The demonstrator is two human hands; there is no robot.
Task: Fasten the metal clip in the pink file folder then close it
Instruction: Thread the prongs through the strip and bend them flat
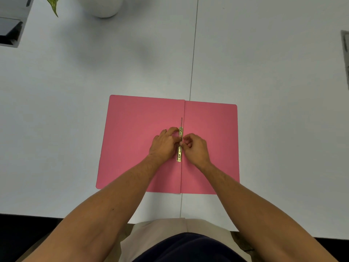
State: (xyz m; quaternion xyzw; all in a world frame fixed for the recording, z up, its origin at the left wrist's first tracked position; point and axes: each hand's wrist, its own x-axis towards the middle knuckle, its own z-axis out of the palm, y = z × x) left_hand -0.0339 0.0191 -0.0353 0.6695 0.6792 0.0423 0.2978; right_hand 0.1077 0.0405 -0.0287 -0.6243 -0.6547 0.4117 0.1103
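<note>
The pink file folder (136,140) lies open and flat on the white table, spine running away from me. A gold metal clip (179,155) runs along the spine, and one thin prong (181,121) stands up at its far end. My left hand (164,145) rests on the left leaf with its fingertips pressing on the clip's upper part. My right hand (195,147) comes in from the right leaf and pinches the clip's middle between thumb and fingers. The hands hide the clip's middle section.
A white round pot (103,6) with a green leaf (53,5) stands at the far left. A grey tray or device (10,31) sits at the far left corner. A seam (193,53) splits the tabletop. The table's near edge runs just above my lap.
</note>
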